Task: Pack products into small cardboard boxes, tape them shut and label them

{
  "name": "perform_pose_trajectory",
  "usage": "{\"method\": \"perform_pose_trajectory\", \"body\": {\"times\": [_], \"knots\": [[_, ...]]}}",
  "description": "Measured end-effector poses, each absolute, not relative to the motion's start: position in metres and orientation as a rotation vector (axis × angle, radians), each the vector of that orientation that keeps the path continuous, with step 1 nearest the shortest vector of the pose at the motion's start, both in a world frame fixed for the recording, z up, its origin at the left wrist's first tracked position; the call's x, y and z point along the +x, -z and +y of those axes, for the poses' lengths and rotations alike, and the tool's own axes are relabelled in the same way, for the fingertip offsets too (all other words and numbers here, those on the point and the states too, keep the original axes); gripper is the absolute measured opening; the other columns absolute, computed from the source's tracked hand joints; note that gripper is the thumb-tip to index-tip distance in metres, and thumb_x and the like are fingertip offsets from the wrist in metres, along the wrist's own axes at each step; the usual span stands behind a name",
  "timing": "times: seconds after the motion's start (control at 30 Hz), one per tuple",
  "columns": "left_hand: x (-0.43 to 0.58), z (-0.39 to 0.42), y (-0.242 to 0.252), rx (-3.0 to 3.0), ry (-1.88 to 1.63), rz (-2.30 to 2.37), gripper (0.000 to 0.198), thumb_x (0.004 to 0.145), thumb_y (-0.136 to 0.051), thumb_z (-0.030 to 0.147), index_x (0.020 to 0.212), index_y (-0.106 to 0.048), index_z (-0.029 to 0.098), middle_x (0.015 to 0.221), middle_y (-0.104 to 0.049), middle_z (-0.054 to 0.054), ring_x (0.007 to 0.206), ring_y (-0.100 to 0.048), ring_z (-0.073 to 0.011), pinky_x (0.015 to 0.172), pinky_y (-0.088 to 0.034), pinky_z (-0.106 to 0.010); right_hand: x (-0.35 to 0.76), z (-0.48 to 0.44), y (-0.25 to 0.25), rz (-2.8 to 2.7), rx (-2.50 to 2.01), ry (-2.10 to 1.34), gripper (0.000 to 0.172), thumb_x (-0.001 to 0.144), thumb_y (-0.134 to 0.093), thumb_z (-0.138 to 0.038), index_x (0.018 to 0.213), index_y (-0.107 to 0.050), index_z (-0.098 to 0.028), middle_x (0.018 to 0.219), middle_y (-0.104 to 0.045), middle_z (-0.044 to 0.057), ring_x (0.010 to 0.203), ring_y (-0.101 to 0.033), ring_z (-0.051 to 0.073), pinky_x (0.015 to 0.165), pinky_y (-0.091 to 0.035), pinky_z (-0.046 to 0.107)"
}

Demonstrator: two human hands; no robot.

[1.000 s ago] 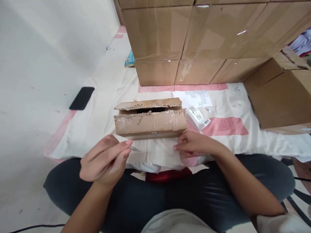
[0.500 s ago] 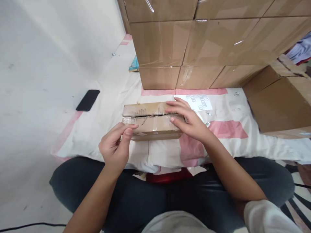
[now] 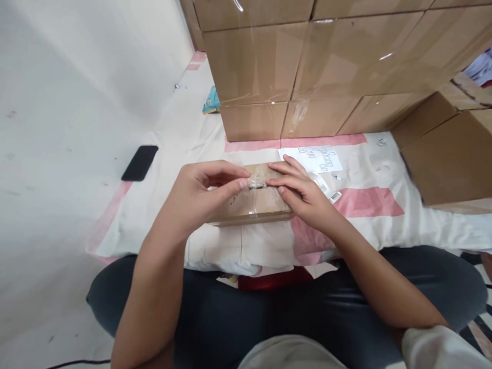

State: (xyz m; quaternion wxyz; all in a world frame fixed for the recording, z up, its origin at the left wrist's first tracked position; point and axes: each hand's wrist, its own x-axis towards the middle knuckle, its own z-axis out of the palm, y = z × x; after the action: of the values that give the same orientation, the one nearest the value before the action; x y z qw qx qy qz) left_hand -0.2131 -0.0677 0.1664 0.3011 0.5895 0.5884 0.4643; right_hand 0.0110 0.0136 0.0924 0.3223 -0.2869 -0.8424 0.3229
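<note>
A small cardboard box (image 3: 259,202) lies on the bedding in front of me, its top seam torn and covered with scuffed clear tape (image 3: 258,177). My left hand (image 3: 202,192) is over the left half of the box, thumb and forefinger close together in a pinch near the middle of the seam. Whatever is between those fingertips, perhaps a bit of the tape, is too small to make out. My right hand (image 3: 303,192) rests on the right end of the box with its fingers spread on the top. The left end of the box is hidden behind my left hand.
Large taped cartons (image 3: 253,66) are stacked behind the box. An opened carton (image 3: 453,159) stands at the right. A printed paper sheet (image 3: 326,160) and small white items (image 3: 335,197) lie beyond my right hand. A black phone (image 3: 140,163) lies left, by the wall.
My left hand has moved right and away from me, from the box's left end to the middle of its seam. My right hand stays on the right end. The view has shifted slightly.
</note>
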Motion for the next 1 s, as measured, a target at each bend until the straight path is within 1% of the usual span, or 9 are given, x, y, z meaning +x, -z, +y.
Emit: {"method": "perform_pose_trajectory", "body": {"times": [0.17,0.37,0.53,0.7,0.87,1.0], "knots": [[-0.220,-0.067,-0.168,1.633,-1.069,1.653,0.014,0.082,-0.076,0.036,0.089,-0.080,0.024,0.091,-0.078,-0.002,0.085,-0.070,-0.0181,0.077,-0.058,-0.028,0.011,0.013,-0.092,-2.198,-0.761,-0.842,0.030,0.099,-0.049,-0.024,0.116,-0.073,-0.030,0.148,-0.056,-0.001,0.154,-0.024,0.029,0.125,-0.021,0.063],[-0.240,-0.073,-0.170,1.530,-1.085,1.738,0.020,0.080,-0.079,0.037,0.094,-0.080,0.023,0.089,-0.078,-0.003,0.083,-0.072,-0.0191,0.078,-0.059,-0.030,0.011,0.014,-0.090,-2.193,-0.748,-0.840,0.030,0.100,-0.049,-0.027,0.117,-0.072,-0.032,0.148,-0.057,-0.002,0.154,-0.025,0.030,0.125,-0.021,0.064],[-0.242,-0.078,-0.171,1.597,-0.966,1.763,0.014,0.083,-0.075,0.035,0.091,-0.080,0.024,0.095,-0.079,-0.003,0.087,-0.072,-0.0201,0.077,-0.059,-0.029,0.011,0.013,-0.089,-2.184,-0.745,-0.835,0.030,0.100,-0.049,-0.026,0.117,-0.072,-0.032,0.148,-0.057,-0.001,0.154,-0.025,0.030,0.125,-0.021,0.063],[-0.259,-0.086,-0.174,1.711,-0.877,1.815,0.015,0.085,-0.073,0.039,0.092,-0.081,0.028,0.102,-0.079,-0.001,0.096,-0.071,-0.0207,0.083,-0.056,-0.030,0.011,0.013,-0.089,-2.178,-0.759,-0.859,0.028,0.099,-0.049,-0.026,0.115,-0.072,-0.032,0.148,-0.057,-0.001,0.155,-0.024,0.030,0.125,-0.019,0.064],[-0.278,-0.094,-0.170,1.716,-0.770,1.855,0.021,0.085,-0.072,0.046,0.095,-0.080,0.029,0.102,-0.079,-0.001,0.099,-0.071,-0.0223,0.081,-0.055,-0.030,0.012,0.014,-0.088,-2.164,-0.733,-0.863,0.028,0.100,-0.050,-0.027,0.116,-0.072,-0.032,0.149,-0.056,-0.001,0.155,-0.024,0.030,0.126,-0.019,0.063],[-0.286,-0.097,-0.162,1.694,-0.779,1.798,0.023,0.083,-0.073,0.047,0.096,-0.080,0.028,0.103,-0.079,-0.002,0.100,-0.071,-0.0225,0.082,-0.054,-0.030,0.011,0.014,-0.088,-2.163,-0.729,-0.854,0.028,0.100,-0.049,-0.028,0.116,-0.073,-0.032,0.149,-0.056,-0.001,0.154,-0.025,0.030,0.126,-0.019,0.063]]}}
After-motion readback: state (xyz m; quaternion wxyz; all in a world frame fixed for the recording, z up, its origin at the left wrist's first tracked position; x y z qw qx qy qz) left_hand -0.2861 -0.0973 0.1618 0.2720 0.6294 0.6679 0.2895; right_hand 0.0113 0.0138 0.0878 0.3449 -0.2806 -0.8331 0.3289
